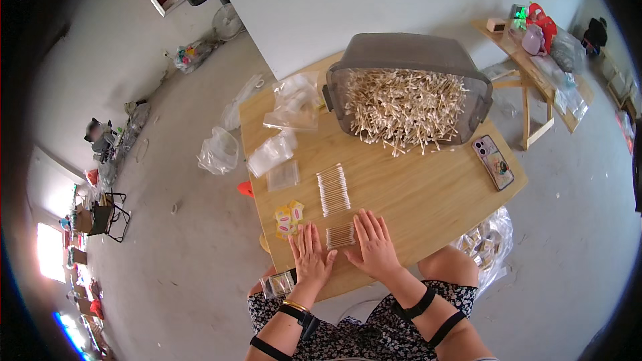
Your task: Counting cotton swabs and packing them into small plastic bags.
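Observation:
Between my two hands, near the table's front edge, lies a short row of cotton swabs [340,235] placed side by side. My left hand [310,259] rests flat at the row's left end, fingers stretched out. At the right end my right hand [374,244] lies with its fingers extended, palm down. Just beyond is a longer row of cotton swabs [333,190]. Several small yellow and white labels [289,217] lie by my left fingertips. A grey plastic bin [408,50], tipped toward me, holds a heap of loose cotton swabs [406,107].
Clear plastic bags [274,150] cover the table's left side. A phone in a patterned case [493,162] lies at the right edge. A clear sack of packed items [487,244] stands below the table on the right. A wooden side table [518,53] with things on it is farther back.

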Action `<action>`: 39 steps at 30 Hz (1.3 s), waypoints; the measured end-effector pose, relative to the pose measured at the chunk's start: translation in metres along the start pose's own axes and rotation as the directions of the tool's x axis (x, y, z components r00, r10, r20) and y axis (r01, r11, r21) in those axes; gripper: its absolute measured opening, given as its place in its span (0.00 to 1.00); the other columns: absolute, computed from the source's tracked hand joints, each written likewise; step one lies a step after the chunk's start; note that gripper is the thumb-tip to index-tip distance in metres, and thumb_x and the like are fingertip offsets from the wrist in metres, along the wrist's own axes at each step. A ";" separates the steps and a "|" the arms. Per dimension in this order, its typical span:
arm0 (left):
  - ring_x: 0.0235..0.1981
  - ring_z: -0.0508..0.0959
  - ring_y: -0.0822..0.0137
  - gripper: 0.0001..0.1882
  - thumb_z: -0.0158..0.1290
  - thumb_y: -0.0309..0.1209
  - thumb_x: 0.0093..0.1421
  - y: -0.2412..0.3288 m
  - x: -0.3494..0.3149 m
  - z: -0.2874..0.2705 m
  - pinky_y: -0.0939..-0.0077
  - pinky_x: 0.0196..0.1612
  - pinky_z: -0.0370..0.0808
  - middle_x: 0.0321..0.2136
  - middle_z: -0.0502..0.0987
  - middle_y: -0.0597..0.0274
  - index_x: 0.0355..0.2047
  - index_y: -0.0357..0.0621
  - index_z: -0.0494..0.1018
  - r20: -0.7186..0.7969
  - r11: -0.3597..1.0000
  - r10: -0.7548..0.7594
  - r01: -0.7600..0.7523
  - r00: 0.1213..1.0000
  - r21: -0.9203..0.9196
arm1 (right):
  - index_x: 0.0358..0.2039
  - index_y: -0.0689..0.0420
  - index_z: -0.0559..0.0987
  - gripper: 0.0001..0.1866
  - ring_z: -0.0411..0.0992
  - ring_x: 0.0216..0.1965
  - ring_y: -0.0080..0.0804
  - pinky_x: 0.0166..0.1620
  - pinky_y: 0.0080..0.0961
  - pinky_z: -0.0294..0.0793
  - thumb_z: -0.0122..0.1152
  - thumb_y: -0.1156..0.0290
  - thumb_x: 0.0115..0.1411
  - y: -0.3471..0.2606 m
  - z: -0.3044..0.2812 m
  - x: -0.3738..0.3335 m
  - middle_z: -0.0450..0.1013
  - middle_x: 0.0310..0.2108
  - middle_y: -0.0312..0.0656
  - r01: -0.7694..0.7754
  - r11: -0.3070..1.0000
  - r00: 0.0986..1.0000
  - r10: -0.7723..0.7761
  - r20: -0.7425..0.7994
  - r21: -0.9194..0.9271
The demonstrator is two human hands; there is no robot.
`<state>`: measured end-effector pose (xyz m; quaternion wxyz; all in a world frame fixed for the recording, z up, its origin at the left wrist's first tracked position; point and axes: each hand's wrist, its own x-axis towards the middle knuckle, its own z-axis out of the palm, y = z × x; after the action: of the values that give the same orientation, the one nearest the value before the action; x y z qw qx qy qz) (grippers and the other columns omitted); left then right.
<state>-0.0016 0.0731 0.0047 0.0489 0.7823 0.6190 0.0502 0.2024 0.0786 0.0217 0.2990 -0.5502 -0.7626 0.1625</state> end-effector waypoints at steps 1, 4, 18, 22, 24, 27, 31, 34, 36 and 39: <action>0.74 0.41 0.48 0.46 0.36 0.59 0.68 0.001 0.000 0.000 0.43 0.72 0.31 0.71 0.48 0.45 0.70 0.30 0.46 -0.003 1.000 -0.004 0.004 1.000 -0.006 | 0.67 0.66 0.58 0.43 0.49 0.71 0.49 0.72 0.47 0.45 0.61 0.56 0.57 0.000 0.000 -0.003 0.53 0.69 0.55 -0.030 0.999 0.998 0.032 0.059 -0.026; 0.75 0.37 0.50 0.50 0.29 0.64 0.66 0.009 0.001 0.000 0.43 0.72 0.30 0.73 0.42 0.46 0.70 0.28 0.44 0.066 0.998 0.002 0.003 0.998 -0.068 | 0.68 0.68 0.55 0.45 0.44 0.74 0.51 0.73 0.48 0.41 0.58 0.53 0.59 -0.002 0.009 -0.002 0.49 0.71 0.58 -0.036 0.996 0.992 0.045 0.115 -0.078; 0.74 0.41 0.52 0.48 0.31 0.64 0.67 0.019 -0.001 -0.002 0.45 0.73 0.34 0.72 0.44 0.44 0.71 0.32 0.44 0.094 0.963 0.174 -0.149 0.980 -0.226 | 0.69 0.65 0.54 0.42 0.42 0.74 0.54 0.73 0.50 0.40 0.51 0.52 0.61 -0.009 0.042 -0.005 0.46 0.71 0.60 0.077 0.961 0.990 -0.041 0.138 -0.265; 0.74 0.42 0.54 0.46 0.30 0.63 0.68 0.019 -0.003 -0.004 0.45 0.73 0.34 0.73 0.45 0.47 0.71 0.35 0.45 0.050 0.958 0.154 -0.137 0.987 -0.252 | 0.69 0.64 0.54 0.44 0.40 0.74 0.53 0.74 0.49 0.38 0.52 0.51 0.60 -0.010 0.041 -0.002 0.44 0.72 0.59 0.090 0.933 0.984 -0.029 0.178 -0.348; 0.75 0.42 0.55 0.45 0.30 0.62 0.68 0.019 -0.004 -0.005 0.46 0.73 0.34 0.73 0.45 0.49 0.72 0.36 0.45 0.081 0.970 0.155 -0.136 0.985 -0.203 | 0.69 0.64 0.55 0.43 0.40 0.74 0.52 0.74 0.48 0.38 0.52 0.51 0.60 -0.009 0.041 -0.002 0.44 0.72 0.59 0.084 0.929 0.983 -0.019 0.182 -0.361; 0.75 0.42 0.56 0.44 0.29 0.61 0.69 0.021 -0.004 -0.004 0.46 0.73 0.34 0.73 0.45 0.51 0.72 0.38 0.45 0.057 0.966 0.151 -0.135 0.987 -0.220 | 0.70 0.63 0.54 0.44 0.39 0.75 0.52 0.74 0.49 0.37 0.52 0.50 0.59 -0.007 0.038 -0.001 0.43 0.73 0.58 0.094 0.902 0.979 -0.007 0.205 -0.421; 0.75 0.42 0.58 0.44 0.29 0.61 0.69 0.017 -0.007 -0.003 0.46 0.73 0.34 0.74 0.44 0.53 0.72 0.38 0.44 0.086 0.968 0.160 -0.139 0.983 -0.208 | 0.71 0.63 0.50 0.48 0.39 0.75 0.51 0.74 0.46 0.38 0.56 0.51 0.59 -0.008 0.023 0.003 0.42 0.73 0.58 0.087 0.949 0.964 -0.003 0.268 -0.302; 0.75 0.41 0.60 0.45 0.28 0.62 0.69 0.020 -0.008 -0.001 0.46 0.73 0.33 0.74 0.43 0.55 0.73 0.39 0.42 0.085 0.984 0.164 -0.157 0.983 -0.085 | 0.71 0.63 0.48 0.50 0.39 0.75 0.50 0.74 0.44 0.39 0.59 0.50 0.58 -0.003 0.005 -0.003 0.43 0.73 0.58 0.048 0.972 0.958 0.020 0.287 -0.228; 0.75 0.41 0.58 0.46 0.32 0.62 0.68 0.022 -0.008 -0.002 0.47 0.73 0.33 0.74 0.43 0.54 0.72 0.38 0.42 0.110 0.988 0.154 -0.156 0.982 0.011 | 0.71 0.64 0.47 0.51 0.40 0.74 0.49 0.74 0.43 0.40 0.61 0.49 0.58 0.003 -0.004 -0.008 0.43 0.73 0.58 0.006 0.982 0.959 0.048 0.281 -0.188; 0.75 0.41 0.59 0.45 0.32 0.61 0.68 0.026 -0.010 -0.004 0.46 0.73 0.34 0.74 0.44 0.55 0.73 0.39 0.42 0.085 0.989 0.147 -0.146 0.985 -0.021 | 0.71 0.64 0.48 0.51 0.42 0.74 0.48 0.74 0.44 0.40 0.62 0.49 0.58 0.012 -0.009 -0.018 0.45 0.72 0.56 0.003 0.976 0.968 0.052 0.246 -0.220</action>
<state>0.0207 0.0578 0.0120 0.0774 0.8267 0.5567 0.0243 0.2210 0.0651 0.0168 0.1363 -0.5642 -0.8005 0.1494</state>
